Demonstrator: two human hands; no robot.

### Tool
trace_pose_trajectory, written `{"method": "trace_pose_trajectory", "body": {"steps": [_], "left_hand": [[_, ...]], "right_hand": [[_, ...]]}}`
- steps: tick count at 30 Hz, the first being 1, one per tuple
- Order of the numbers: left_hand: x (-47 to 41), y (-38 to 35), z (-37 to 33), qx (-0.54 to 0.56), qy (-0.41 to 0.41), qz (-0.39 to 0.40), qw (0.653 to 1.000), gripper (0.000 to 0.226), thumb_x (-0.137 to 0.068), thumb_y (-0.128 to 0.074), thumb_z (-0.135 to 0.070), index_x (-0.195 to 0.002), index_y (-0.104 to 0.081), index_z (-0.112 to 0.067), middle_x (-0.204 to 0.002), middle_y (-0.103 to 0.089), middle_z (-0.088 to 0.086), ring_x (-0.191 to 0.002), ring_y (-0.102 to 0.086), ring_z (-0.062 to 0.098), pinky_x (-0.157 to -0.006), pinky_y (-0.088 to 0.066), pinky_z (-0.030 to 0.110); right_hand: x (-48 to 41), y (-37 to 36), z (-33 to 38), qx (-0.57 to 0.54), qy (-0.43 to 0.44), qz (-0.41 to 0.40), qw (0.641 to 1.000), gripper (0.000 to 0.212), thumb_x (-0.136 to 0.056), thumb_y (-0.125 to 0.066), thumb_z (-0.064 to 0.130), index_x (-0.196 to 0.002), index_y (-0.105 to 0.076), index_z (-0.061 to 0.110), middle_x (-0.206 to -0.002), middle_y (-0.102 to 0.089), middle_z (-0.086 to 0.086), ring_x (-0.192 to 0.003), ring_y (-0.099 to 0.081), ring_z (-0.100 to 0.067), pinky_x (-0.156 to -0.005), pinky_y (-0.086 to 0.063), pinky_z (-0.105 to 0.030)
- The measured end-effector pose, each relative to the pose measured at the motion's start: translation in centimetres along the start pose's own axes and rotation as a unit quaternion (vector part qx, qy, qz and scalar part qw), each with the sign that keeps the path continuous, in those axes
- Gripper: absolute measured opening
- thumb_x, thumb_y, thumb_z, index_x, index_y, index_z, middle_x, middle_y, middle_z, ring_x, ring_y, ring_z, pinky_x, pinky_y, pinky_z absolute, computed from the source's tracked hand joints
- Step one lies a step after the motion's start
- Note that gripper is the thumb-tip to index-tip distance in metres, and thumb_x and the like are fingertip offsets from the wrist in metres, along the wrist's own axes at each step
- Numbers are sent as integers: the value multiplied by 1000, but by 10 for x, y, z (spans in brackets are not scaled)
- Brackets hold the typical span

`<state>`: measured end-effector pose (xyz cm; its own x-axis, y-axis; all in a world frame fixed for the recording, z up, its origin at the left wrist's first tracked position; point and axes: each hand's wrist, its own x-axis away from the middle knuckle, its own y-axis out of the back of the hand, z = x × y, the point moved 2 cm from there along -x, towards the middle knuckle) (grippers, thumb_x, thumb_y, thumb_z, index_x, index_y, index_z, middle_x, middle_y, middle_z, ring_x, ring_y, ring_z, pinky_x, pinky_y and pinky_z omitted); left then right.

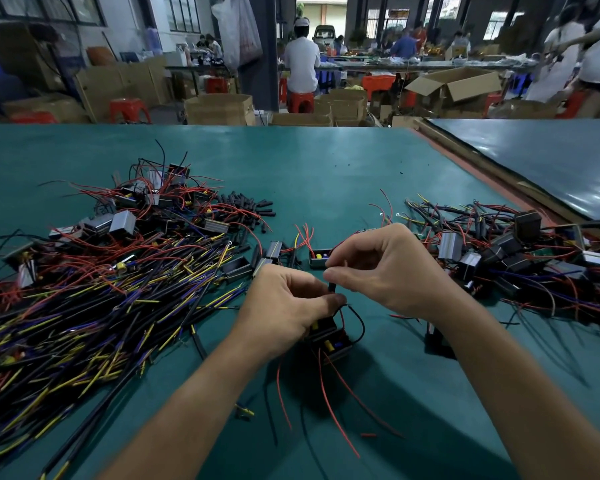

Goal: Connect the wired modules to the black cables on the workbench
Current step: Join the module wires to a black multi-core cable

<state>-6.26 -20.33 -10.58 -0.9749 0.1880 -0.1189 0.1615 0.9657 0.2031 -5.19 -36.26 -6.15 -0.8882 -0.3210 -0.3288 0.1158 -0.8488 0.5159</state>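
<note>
**Teal mat, both hands on one module**

Teal matting covers the workbench (326, 174), and both hands meet near its front middle. The left hand (288, 306) is curled round a black module (329, 337) and holds it just above the mat, open side up. Yellow and blue parts show inside it. Red wires (326, 393) trail from it toward the near edge, and a black wire (362, 323) loops out at its right. The right hand (385, 268) is closed in a pinch. Its thumb and forefinger grip a short black tube (332, 287), which stands upright just above the left thumb. Whether the tube already sits over a wire cannot be told.

To the left lies a big heap of black cables (84, 306) with yellow, blue and red ends, spreading to the near left corner. Behind it is a pile (136, 216) of modules tangled in red wire, and beside that a scatter of black sleeves (246, 206). Just beyond the hands a loose module (317, 259) lies open on the mat. At the right, near the bench edge, is a second heap (499, 251) of modules and wires.

Past the bench stand cardboard boxes (219, 109) and red stools (300, 100). A person in white (302, 60) sits, back turned, at a far table.
</note>
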Motion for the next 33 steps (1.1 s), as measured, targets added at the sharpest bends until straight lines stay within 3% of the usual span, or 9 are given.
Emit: {"method": "trace_pose_trajectory", "body": {"steps": [6, 11, 14, 17, 21, 25, 28, 33], "left_hand": [[1, -3, 4, -110, -39, -36, 992, 19, -74, -80, -35, -67, -72, -19, -56, -66, -7, -44, -49, 3, -48, -37, 20], [4, -4, 1, -181, -28, -40, 982, 43, -53, -78, -63, -70, -72, -23, -63, -68, -12, -53, -56, 2, -52, -40, 21], [3, -3, 3, -200, -3, -8, 980, 33, -57, -86, -52, -69, -73, -24, -64, -70, -14, -55, -60, 2, -53, -42, 20], [4, -2, 4, -181, -7, 0, 983, 20, -64, -87, -40, -67, -75, -24, -58, -69, -13, -42, -50, -2, -45, -35, 15], [3, -3, 5, -151, -30, -21, 988, 13, -69, -86, -27, -67, -76, -20, -47, -61, -15, -35, -41, -7, -40, -28, 8], [1, -3, 8, -150, -52, -41, 986, 9, -72, -83, -24, -69, -76, -19, -54, -65, -12, -43, -46, -6, -47, -34, 15], [2, -4, 9, -170, -75, -48, 981, 10, -72, -82, -25, -68, -74, -21, -58, -67, -13, -44, -48, -7, -48, -35, 15], [0, -2, 10, -157, -67, -40, 985, 12, -71, -83, -29, -72, -74, -21, -64, -69, -10, -47, -51, -2, -52, -40, 21]], "right_hand": [[1, 1, -1, 17, -1, -7, 1000, 10, -78, -79, 10, -71, -74, 15, -65, -67, -10, -56, -54, -11, -54, -46, -36], [1, 0, -1, 32, -8, -18, 999, 9, -79, -77, 12, -72, -74, 14, -64, -67, -8, -55, -54, -11, -54, -46, -35], [1, -1, -1, 31, -12, -18, 999, 8, -80, -77, 12, -72, -73, 14, -64, -67, -9, -54, -53, -10, -54, -45, -31], [1, -1, -2, 37, -14, -11, 999, 10, -79, -77, 12, -71, -73, 15, -63, -66, -8, -52, -51, -9, -52, -42, -27], [0, -3, -5, 61, -16, 11, 998, 12, -78, -78, 14, -68, -72, 18, -61, -66, -4, -53, -53, -11, -55, -46, -32], [-1, -3, -8, 65, -29, 27, 997, 12, -74, -83, 15, -73, -71, 18, -62, -67, 2, -55, -58, -7, -58, -50, -29], [-1, -2, -11, 49, -41, 37, 997, 13, -74, -84, 14, -75, -71, 14, -67, -71, -1, -58, -63, -10, -62, -54, -34], [-2, 0, -14, -11, -53, 47, 997, 11, -89, -69, 9, -78, -73, 6, -63, -70, -4, -53, -63, -12, -56, -54, -29]]}}
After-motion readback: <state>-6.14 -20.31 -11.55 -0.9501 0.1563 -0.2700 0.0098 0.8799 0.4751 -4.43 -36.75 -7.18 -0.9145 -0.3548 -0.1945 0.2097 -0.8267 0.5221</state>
